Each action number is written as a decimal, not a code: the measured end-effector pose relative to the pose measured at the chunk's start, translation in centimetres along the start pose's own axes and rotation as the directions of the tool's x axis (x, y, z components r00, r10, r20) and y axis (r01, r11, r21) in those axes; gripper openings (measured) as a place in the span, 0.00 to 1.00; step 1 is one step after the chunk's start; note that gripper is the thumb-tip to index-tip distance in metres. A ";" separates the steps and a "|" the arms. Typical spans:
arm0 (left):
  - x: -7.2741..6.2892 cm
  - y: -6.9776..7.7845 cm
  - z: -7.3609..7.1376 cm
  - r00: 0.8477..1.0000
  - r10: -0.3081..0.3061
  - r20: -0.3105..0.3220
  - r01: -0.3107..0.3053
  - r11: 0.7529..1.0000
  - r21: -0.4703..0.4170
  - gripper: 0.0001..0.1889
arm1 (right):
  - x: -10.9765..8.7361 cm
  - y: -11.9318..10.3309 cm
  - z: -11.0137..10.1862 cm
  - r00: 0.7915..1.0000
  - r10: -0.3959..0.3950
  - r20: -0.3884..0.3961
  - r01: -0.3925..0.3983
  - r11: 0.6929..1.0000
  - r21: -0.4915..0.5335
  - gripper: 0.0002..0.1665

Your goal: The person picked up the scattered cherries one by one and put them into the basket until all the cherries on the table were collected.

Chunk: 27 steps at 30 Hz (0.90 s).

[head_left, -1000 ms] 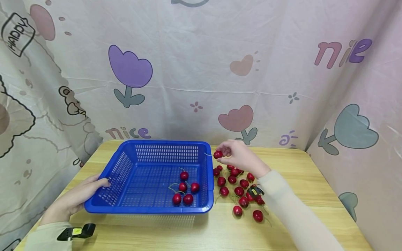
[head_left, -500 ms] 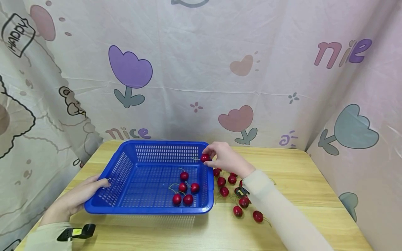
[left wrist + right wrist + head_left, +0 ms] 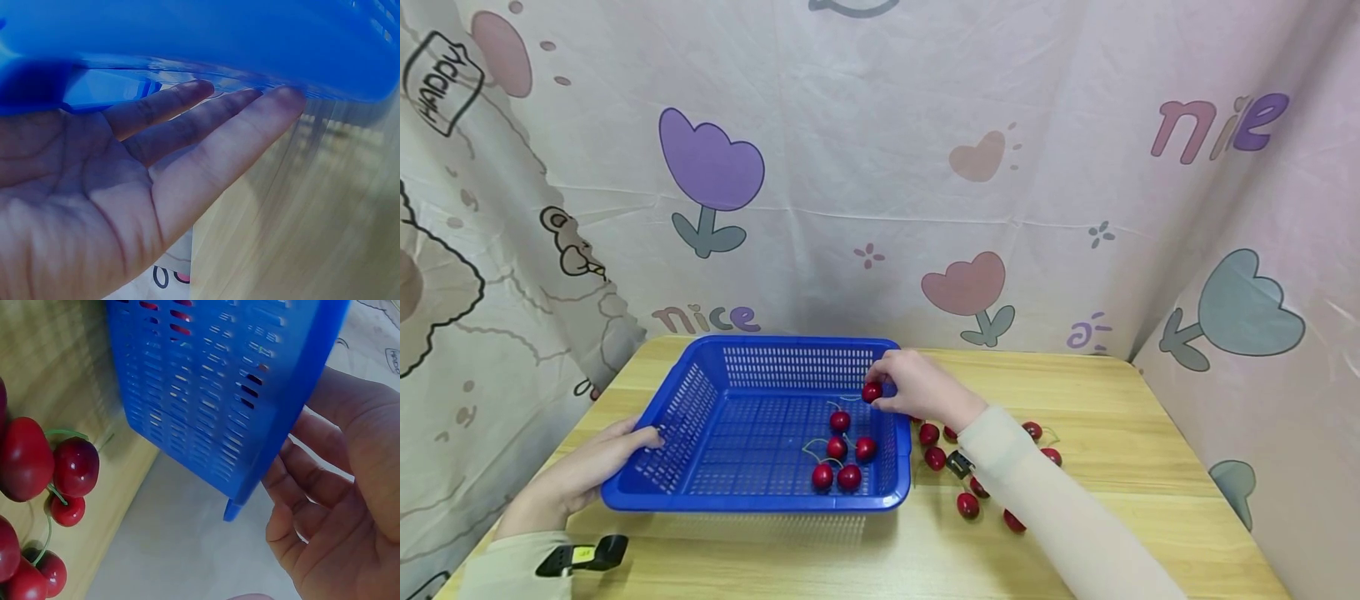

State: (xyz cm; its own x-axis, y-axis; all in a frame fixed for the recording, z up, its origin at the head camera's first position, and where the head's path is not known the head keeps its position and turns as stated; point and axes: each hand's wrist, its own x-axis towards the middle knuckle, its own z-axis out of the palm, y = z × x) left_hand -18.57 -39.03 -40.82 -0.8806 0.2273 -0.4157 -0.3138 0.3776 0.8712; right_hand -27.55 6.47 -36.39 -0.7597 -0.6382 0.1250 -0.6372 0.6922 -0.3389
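Note:
A blue plastic basket [image 3: 752,502] with slotted walls is held by my left hand [image 3: 580,467] at its left side. The thumb lies over the rim, and in the left wrist view the left fingers [image 3: 250,131] extend beneath the basket. My right hand [image 3: 928,390] pinches a red cherry [image 3: 872,392] with a thin stem, just inside the back right corner. Below it, several cherries [image 3: 837,447] lie on the basket floor, toward the right. In the right wrist view the basket wall [image 3: 200,406] hides the right fingertips and the pinched cherry.
More cherries [image 3: 935,458] lie scattered on the wooden table [image 3: 1120,433] right of the basket, partly covered by the right forearm [image 3: 1060,508]. A printed curtain [image 3: 850,167] hangs behind the table and along both sides.
My right hand has carried the cherry leftward across the right rim and slightly down, into the basket. The left hand and the basket have stayed put.

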 end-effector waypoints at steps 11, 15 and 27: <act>0.1 -0.1 -0.1 1.000 0.005 0.000 -0.005 1.000 0.004 0.39 | -0.1 0.3 0.4 1.000 -0.025 -0.003 0.025 0.998 0.050 0.19; 0.1 -0.1 -0.1 1.000 0.002 -0.001 -0.002 1.000 0.003 0.39 | -0.4 0.4 0.2 0.999 -0.031 -0.022 0.033 0.994 0.102 0.17; 0.0 0.0 -0.1 1.000 0.000 0.006 0.000 1.000 -0.006 0.39 | -1.4 2.1 -0.7 0.991 0.008 -0.136 0.010 0.992 0.128 0.11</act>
State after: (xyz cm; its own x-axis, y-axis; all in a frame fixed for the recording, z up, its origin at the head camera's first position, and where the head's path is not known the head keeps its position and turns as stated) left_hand -18.60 -39.10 -40.86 -0.8786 0.2327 -0.4170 -0.3158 0.3718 0.8729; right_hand -27.88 9.07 -36.59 -0.7753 -0.5807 0.2484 -0.6227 0.6371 -0.4543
